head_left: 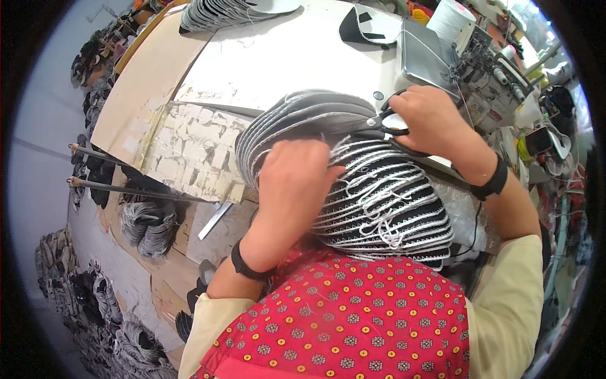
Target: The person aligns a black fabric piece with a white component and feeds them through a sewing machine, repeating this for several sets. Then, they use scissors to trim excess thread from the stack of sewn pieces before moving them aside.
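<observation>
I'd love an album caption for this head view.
Right hand holding scissors, left hand at a fanned row of black pieces edged in white.

We wore a red apron [353, 309] with grey and yellow motifs, cream sleeves [511, 303] and black wristbands [495, 180]. Our scissors [374, 122] were black-handled. The stack [366, 170] was grey on its left, black striped with white edging on its right, with white threads [388, 232]. We saw a white tabletop [284, 63], a silver tin [421, 54] and a white cone [451, 22].

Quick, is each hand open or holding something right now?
Left hand: closed, at the striped stack; whatever it may grip can't be told.
Right hand: closed, holding scissors by the handles.
</observation>
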`<state>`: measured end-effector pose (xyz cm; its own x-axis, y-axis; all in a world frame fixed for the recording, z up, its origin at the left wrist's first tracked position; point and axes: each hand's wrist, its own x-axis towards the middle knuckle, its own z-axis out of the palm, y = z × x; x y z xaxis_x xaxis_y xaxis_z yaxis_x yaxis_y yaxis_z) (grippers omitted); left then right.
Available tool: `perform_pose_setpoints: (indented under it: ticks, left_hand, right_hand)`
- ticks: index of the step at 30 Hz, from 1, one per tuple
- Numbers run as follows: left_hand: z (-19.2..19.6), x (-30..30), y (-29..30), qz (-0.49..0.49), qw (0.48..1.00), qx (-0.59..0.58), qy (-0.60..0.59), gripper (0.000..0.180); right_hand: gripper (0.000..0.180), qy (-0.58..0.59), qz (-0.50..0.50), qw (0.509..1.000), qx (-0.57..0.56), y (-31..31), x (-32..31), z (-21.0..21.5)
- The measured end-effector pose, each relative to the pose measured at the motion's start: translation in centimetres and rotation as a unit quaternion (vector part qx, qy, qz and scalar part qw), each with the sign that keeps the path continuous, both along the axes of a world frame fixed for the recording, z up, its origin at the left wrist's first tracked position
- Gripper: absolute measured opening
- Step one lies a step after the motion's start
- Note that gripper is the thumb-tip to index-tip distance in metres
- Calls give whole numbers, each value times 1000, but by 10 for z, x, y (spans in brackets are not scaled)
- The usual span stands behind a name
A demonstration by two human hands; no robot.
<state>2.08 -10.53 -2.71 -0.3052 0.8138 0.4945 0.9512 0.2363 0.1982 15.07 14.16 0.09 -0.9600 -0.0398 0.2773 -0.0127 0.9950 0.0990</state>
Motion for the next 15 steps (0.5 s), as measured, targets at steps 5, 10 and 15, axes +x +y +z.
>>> perform_pose_setpoints:
  ticks: [5, 10, 15]
  left_hand:
    - [-12, -3, -7, -65, 992, 56, -93, 37]
    - [-9, 1, -7, 61, 994, 54, -77, 38]
    - [-16, -1, -8, 27, 995, 91, 7, 15]
  right_hand:
    - [34, -52, -42, 998, -13, -16, -7, -17]
    - [29, -21, 2, 999, -29, -15, 10, 2]
    - [30, 31, 16, 999, 17, -1, 11, 14]
